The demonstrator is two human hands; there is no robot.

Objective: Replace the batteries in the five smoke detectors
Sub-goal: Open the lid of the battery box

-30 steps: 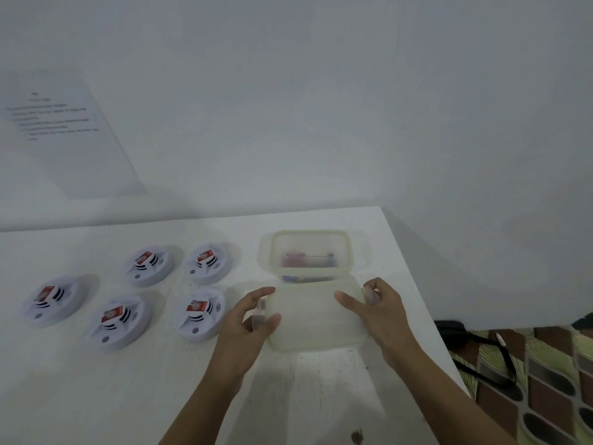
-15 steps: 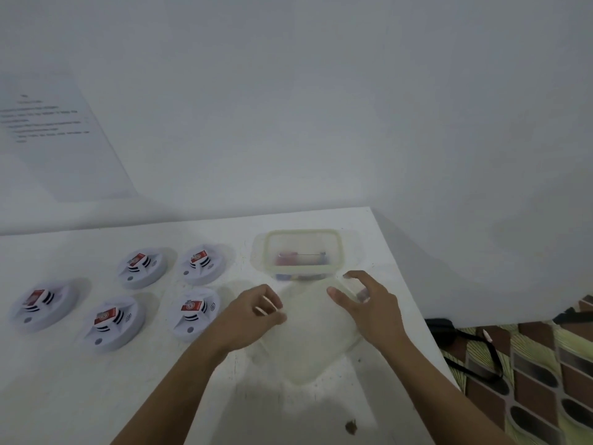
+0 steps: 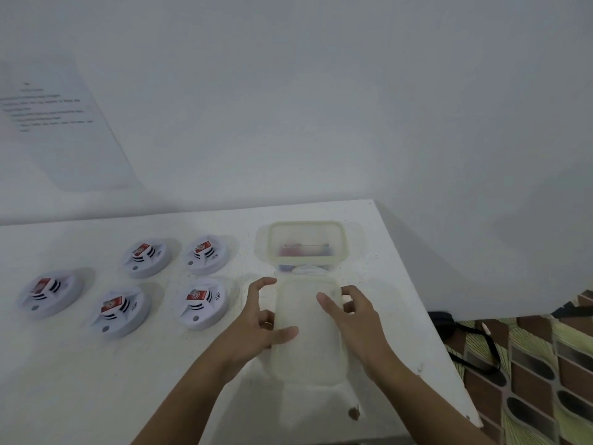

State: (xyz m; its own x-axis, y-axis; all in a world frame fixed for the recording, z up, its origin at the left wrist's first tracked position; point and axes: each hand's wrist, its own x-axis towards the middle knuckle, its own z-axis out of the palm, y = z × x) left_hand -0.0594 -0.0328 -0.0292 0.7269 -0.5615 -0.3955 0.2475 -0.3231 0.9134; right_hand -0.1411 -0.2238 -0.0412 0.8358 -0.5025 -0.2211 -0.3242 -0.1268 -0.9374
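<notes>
Both bare forearms reach in from below and angle toward each other over the table. The left hand (image 3: 260, 319) grips the left edge of the lid (image 3: 308, 351), thumb laid across its top and fingers curled round the side. The right hand (image 3: 356, 319) grips the opposite edge the same way, thumb pressed flat on top, fingers hooked round the far rim, wrist bent slightly inward.

Five round white smoke detectors (image 3: 200, 303) are lying in a loose cluster, each carrying a red battery (image 3: 196, 296) on top, while a cloudy plastic box (image 3: 305, 261) holding more batteries (image 3: 288, 252) is sitting open just to their right, its lid (image 3: 308, 348) off, just in front.
</notes>
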